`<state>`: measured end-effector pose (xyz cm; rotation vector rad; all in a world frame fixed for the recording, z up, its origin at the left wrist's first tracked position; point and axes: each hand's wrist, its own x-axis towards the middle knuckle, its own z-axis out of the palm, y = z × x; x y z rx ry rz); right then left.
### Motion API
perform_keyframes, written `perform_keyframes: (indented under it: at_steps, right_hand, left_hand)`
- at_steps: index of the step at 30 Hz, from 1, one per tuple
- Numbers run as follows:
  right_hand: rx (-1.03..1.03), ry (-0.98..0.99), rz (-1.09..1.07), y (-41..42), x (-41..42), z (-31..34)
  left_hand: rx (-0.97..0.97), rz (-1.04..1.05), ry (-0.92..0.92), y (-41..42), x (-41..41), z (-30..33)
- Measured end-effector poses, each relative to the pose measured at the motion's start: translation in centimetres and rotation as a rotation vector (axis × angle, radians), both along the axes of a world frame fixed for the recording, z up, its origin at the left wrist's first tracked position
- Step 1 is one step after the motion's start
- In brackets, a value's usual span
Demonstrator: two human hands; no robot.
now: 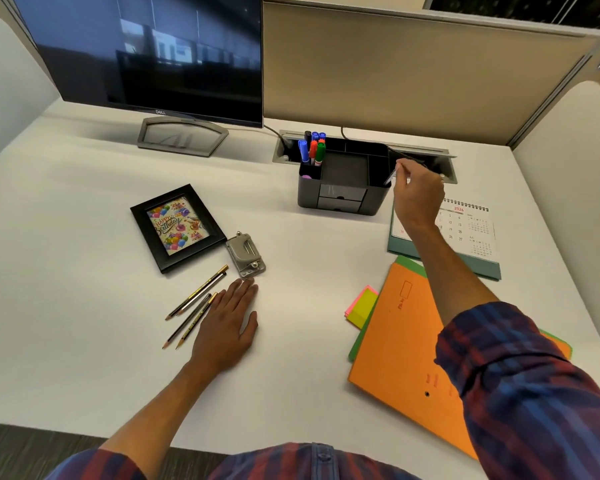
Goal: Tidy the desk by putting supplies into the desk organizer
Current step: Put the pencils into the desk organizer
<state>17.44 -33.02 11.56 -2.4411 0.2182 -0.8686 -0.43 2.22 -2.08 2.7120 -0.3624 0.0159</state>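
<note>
A black desk organizer point(343, 188) stands at the back of the white desk, with several markers point(312, 150) upright in its left compartment. My right hand point(418, 194) pinches a thin pen point(392, 174), tilted, beside the organizer's right compartment. My left hand point(229, 322) lies flat on the desk with straight fingers. Several black-and-yellow pencils point(194, 304) lie just left of it. A grey hole punch point(246, 256) sits at its fingertips. Pink and yellow sticky notes point(361, 306) lie near the folders.
A monitor point(146, 53) on its stand fills the back left. A framed birthday picture point(177, 227) lies left of the punch. A desk calendar point(465, 230) and orange and green folders point(406, 348) lie on the right. A cable tray point(444, 164) runs behind the organizer.
</note>
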Motion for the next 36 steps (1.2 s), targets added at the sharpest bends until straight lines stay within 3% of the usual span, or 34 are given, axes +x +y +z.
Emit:
perform_keyframes:
  at_steps: [6, 11, 29, 36]
  right_hand:
    - [0.02, -0.015, 0.002, 1.0, -0.7, -0.6]
    - [-0.068, -0.074, 0.23, 5.0, -2.5, -1.6]
    - [-0.238, 0.339, 0.854, 22.8, -8.5, -5.3]
    - [-0.567, 0.509, 1.045, 27.7, -9.6, -6.5]
  left_hand:
    - [-0.005, -0.001, -0.004, -0.1, 0.0, 0.2]
    - [0.006, -0.006, 0.008, 0.0, 0.0, 0.1]
    - [0.018, -0.015, -0.015, -0.1, 0.1, 0.3]
    - [0.07, 0.011, -0.045, -0.1, -0.2, 0.8]
